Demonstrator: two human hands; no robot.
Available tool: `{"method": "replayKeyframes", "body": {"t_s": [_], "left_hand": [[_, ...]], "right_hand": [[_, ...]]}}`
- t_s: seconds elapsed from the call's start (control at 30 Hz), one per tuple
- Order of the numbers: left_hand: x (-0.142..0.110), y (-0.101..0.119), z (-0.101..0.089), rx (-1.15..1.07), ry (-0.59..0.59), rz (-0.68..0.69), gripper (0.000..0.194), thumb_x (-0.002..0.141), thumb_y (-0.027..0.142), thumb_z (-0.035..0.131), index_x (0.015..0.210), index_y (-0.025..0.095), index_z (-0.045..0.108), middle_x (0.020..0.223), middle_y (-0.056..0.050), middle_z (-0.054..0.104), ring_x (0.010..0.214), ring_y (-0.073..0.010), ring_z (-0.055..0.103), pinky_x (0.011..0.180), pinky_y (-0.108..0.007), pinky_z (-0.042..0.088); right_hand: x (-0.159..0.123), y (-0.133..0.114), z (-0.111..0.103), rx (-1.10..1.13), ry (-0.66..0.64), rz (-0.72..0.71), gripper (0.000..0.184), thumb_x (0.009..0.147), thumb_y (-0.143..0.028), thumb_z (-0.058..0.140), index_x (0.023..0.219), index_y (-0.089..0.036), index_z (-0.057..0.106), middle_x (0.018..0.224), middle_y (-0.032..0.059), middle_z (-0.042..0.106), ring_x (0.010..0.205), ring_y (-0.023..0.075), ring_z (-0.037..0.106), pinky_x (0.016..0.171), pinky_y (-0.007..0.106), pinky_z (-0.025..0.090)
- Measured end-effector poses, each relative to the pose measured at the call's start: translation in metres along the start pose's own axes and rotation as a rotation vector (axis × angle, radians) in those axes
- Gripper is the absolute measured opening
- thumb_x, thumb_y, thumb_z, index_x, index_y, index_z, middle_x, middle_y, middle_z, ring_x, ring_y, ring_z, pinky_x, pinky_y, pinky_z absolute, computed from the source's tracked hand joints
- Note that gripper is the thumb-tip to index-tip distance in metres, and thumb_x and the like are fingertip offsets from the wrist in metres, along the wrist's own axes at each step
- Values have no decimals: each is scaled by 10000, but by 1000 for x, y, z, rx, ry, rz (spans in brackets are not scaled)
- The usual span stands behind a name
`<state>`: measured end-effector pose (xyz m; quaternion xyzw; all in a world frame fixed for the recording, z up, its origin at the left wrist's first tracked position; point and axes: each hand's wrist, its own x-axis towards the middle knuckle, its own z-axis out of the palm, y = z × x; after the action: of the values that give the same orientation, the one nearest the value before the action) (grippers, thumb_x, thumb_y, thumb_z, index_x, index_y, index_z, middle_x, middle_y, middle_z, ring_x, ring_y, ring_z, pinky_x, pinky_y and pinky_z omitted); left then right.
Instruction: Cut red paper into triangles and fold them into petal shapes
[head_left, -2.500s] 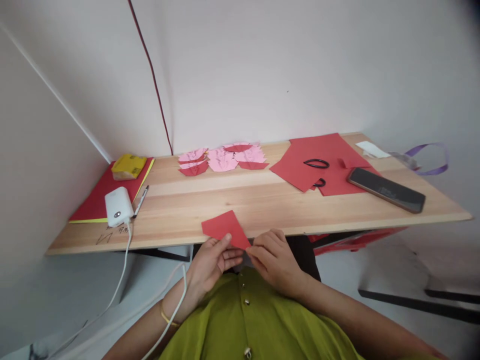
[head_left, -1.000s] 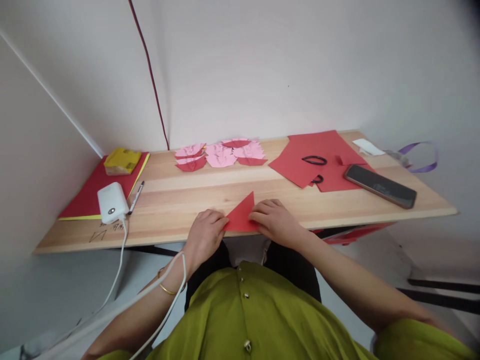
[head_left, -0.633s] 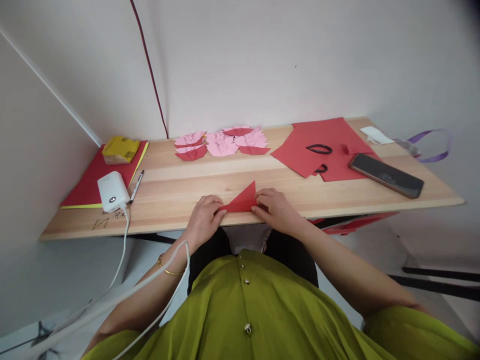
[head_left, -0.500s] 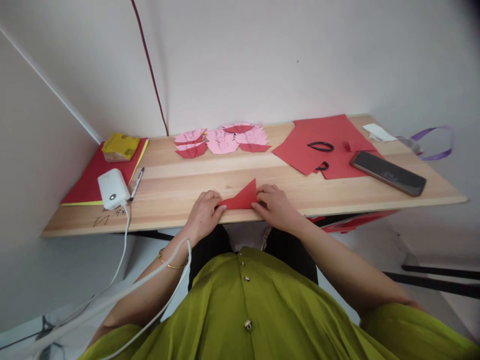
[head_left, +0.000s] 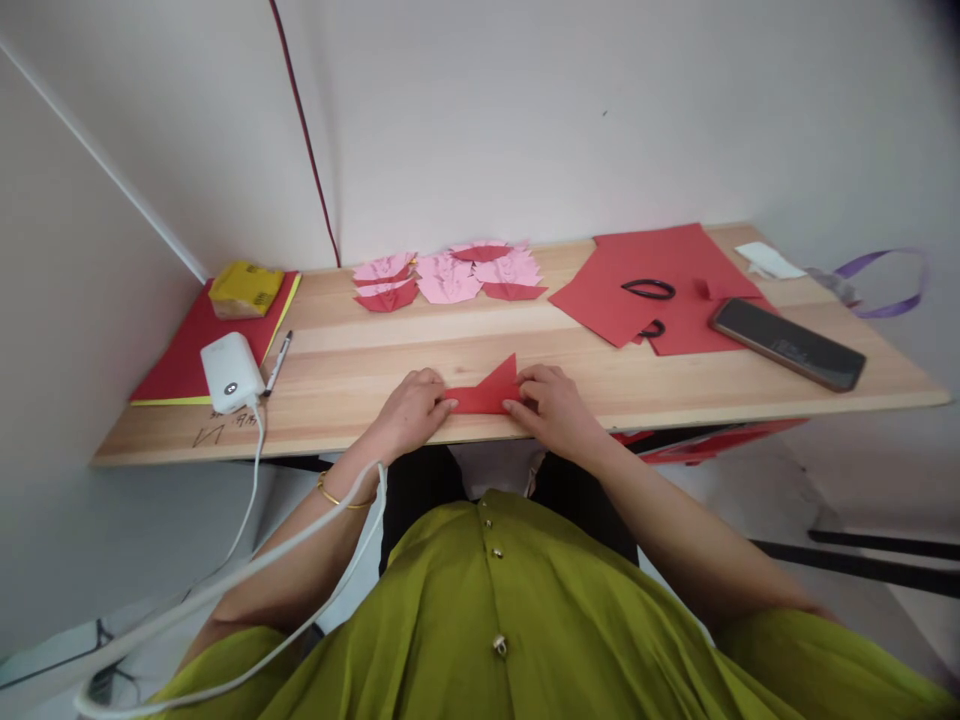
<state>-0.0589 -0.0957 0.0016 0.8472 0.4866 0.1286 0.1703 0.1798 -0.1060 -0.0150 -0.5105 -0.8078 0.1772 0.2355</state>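
A folded piece of red paper (head_left: 487,394) lies at the front edge of the wooden table, its right side rising to a point. My left hand (head_left: 414,408) pinches the paper's left end between thumb and fingers. At its lower right corner, my right hand (head_left: 549,402) grips it with thumb below and curled fingers above. Further back are several pink and red folded paper pieces (head_left: 448,276). Red paper sheets (head_left: 600,290) lie to the right, with black-handled scissors (head_left: 649,289) partly tucked under one of them.
A dark phone (head_left: 787,342) rests on the right, overlapping the red sheets. On the left are a white power bank (head_left: 231,372) with a cable, a marker pen (head_left: 279,362) and a yellow packet (head_left: 246,289) on red and yellow sheets. The white cable (head_left: 300,560) loops over my left forearm.
The paper's left part now shows as a flat strip, where before it tapered toward my left hand. Both hands keep hold, and the whole view has shifted slightly.
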Motion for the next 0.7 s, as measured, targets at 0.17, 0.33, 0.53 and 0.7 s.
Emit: {"method": "replayKeyframes", "body": {"t_s": [0.17,0.33,0.53,0.7], "left_hand": [[-1,-3,-1,-62,7,29,219,823,266,517,623,177,524,844,-58,566,843,-183,514,801,-343,429],[4,-1,1,-8,-6,-7,231,841,268,483,636,176,534,803,-55,559,844,-190,522,820,-350,421],[4,2,-1,28,-13,-11,214,838,261,486,650,175,541,829,-63,559,856,-193,523,825,-356,426],[1,6,-2,39,18,-13,194,824,250,507,646,178,539,845,-63,561,851,-192,526,825,-362,429]], "right_hand": [[0,0,4,3,28,12,236,813,-301,562,615,-175,534,1008,104,603,983,258,505,846,410,394],[-1,-1,2,21,27,14,203,799,-269,558,623,-176,522,1023,104,602,997,254,502,854,401,394],[-2,-2,-1,28,20,3,194,802,-268,552,632,-176,531,1023,105,603,989,252,502,852,402,393],[-1,1,-2,-7,-10,-31,217,835,-275,513,650,-171,559,1049,109,592,985,250,503,844,406,396]]}}
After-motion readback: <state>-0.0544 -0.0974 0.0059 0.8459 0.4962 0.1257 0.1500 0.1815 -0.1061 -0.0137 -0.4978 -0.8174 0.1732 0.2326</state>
